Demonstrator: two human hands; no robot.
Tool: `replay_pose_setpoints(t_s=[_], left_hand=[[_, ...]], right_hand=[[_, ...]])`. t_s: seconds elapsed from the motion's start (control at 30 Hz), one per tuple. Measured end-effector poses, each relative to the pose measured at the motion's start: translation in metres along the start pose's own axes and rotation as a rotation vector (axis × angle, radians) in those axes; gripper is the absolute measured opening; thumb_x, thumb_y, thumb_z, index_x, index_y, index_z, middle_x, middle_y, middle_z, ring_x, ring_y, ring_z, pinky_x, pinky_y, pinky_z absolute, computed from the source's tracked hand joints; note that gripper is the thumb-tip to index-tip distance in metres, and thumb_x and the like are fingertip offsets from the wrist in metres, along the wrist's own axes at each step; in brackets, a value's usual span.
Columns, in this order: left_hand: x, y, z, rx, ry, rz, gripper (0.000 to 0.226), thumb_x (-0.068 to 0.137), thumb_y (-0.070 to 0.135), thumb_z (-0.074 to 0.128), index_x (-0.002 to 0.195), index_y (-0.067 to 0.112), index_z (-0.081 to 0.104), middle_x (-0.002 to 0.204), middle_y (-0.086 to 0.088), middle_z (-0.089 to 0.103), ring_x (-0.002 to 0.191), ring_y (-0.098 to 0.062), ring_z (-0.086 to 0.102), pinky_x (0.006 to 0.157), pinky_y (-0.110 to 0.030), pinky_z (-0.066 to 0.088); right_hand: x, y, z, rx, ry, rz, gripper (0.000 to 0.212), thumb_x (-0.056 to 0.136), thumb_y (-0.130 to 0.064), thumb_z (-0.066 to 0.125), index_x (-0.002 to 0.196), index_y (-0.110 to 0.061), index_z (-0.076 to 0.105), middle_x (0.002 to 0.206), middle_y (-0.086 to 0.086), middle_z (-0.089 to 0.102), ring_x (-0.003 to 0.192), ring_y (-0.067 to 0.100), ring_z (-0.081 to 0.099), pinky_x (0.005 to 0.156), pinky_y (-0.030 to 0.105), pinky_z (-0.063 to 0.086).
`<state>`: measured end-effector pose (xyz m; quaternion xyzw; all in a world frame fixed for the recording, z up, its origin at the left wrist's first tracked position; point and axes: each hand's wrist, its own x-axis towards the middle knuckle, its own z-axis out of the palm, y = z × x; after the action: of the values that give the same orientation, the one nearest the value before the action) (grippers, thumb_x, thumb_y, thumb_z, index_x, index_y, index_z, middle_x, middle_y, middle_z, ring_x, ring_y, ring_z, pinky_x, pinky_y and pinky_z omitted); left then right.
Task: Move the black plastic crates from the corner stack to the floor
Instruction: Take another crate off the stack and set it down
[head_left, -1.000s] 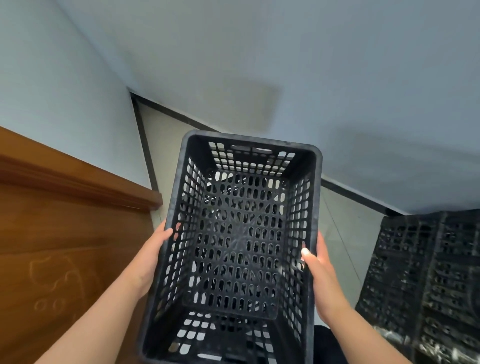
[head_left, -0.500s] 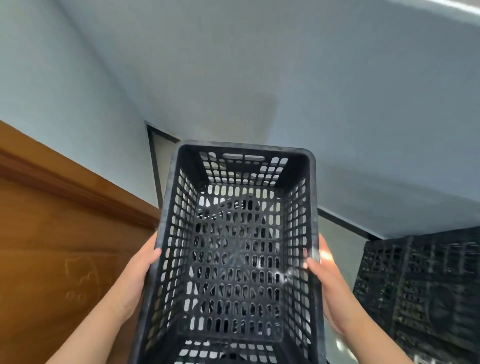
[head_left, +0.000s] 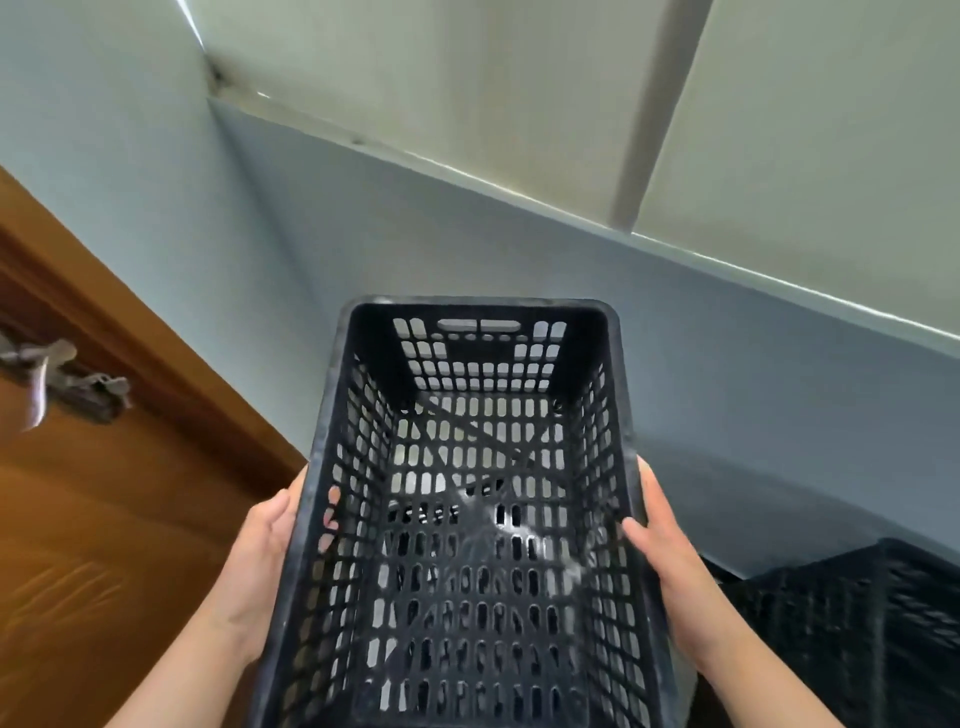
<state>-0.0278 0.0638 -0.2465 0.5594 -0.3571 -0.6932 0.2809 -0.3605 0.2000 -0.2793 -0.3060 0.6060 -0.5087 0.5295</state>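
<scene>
Head view puts the black crate straight in front of you, carried in the air between your two hands with its open top facing up at you and nothing inside it. Its long axis runs directly away from your body: the far short wall, with the handle slot, points toward the corner of the blue wall, and the near short wall drops out of sight at the bottom edge.

Your left hand grips the left long side, palm flat against the outside, with fingertips showing through the holes in that wall. Your right hand grips the right long side opposite it, thumb hooked over the rim. The hands are well apart, one on each side, and level with one another, so neither is nearer the load. Both sit on the near half of the crate, so the far end probably wants to dip as you lower it.

No floor is visible here; it lies below the crate. Other crates stand close on your right, and a wooden door with its handle is on your left. Judging by that, the free way down is straight ahead between them, along the crate's own length.
</scene>
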Motion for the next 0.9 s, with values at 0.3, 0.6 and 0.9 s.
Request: replay_pose_setpoints(t_s=[0.3, 0.6, 0.9], left_hand=[[-0.072, 0.073, 0.015, 0.052, 0.037, 0.223, 0.074, 0.065, 0.086, 0.049, 0.122, 0.040, 0.061, 0.132, 0.009, 0.066, 0.124, -0.016, 0.057, 0.105, -0.038, 0.039], [-0.128, 0.138, 0.051, -0.014, 0.024, 0.345, 0.056, 0.093, 0.068, 0.025, 0.122, 0.037, 0.062, 0.114, 0.008, 0.075, 0.100, -0.009, 0.069, 0.114, -0.043, 0.033], [-0.171, 0.154, 0.093, -0.050, 0.067, 0.406, 0.048, 0.101, 0.055, 0.023, 0.111, 0.029, 0.062, 0.082, 0.000, 0.078, 0.093, -0.020, 0.075, 0.115, -0.050, 0.025]], right_hand=[[-0.024, -0.101, 0.008, 0.087, -0.077, -0.263, 0.049, 0.107, -0.027, 0.036, 0.156, -0.034, 0.040, 0.144, -0.034, 0.060, 0.134, -0.014, 0.052, 0.110, 0.018, 0.044], [-0.043, -0.192, -0.003, 0.103, -0.201, -0.340, 0.048, 0.113, -0.023, 0.025, 0.153, -0.027, 0.052, 0.149, -0.003, 0.064, 0.139, 0.017, 0.058, 0.114, 0.045, 0.043], [-0.056, -0.232, -0.036, 0.194, -0.230, -0.338, 0.047, 0.113, -0.031, 0.027, 0.150, -0.027, 0.057, 0.146, -0.002, 0.067, 0.138, 0.020, 0.060, 0.117, 0.049, 0.042]])
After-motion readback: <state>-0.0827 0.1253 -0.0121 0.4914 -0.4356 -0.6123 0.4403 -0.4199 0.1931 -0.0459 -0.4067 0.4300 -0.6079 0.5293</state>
